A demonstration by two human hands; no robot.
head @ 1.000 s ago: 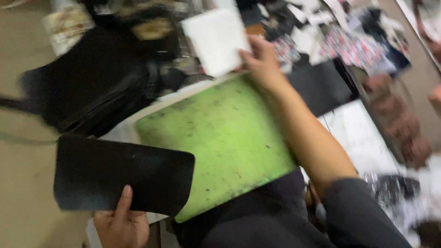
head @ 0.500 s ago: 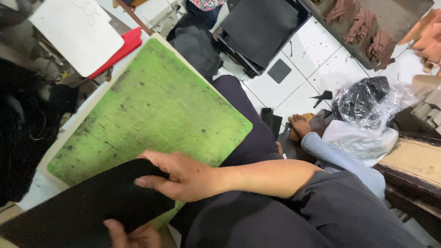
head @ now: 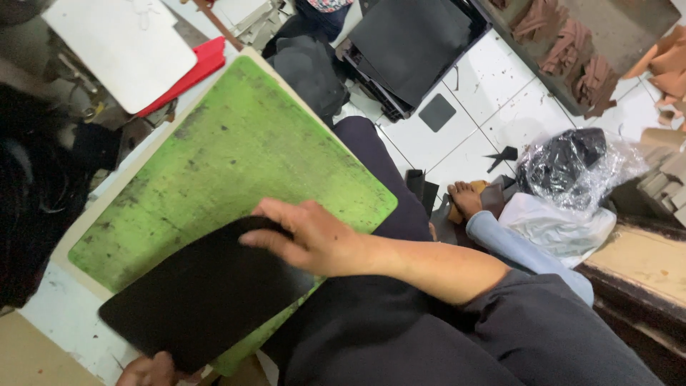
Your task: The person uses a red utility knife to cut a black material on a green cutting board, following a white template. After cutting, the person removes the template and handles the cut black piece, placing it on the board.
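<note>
Black sheet (head: pixel 207 300) lies flat on the green mat (head: pixel 236 179) on the bench, right hand (head: pixel 314 239) spread open pressing its top edge, left hand (head: pixel 150 372) pinching the lower edge; looks thin, floppy, light, best held by edges.

– What's the floor like?
– White tiles (head: pixel 486 93), littered with dark offcuts.
– And around it?
– A black tray (head: pixel 411 43) of dark sheets, a clear plastic bag (head: pixel 579 168), brown leather pieces (head: pixel 564 46) stacked beyond.

Left hand (head: pixel 151 372) cut off by btm edge; its fingers hidden under black sheet (head: pixel 204 297).
</note>
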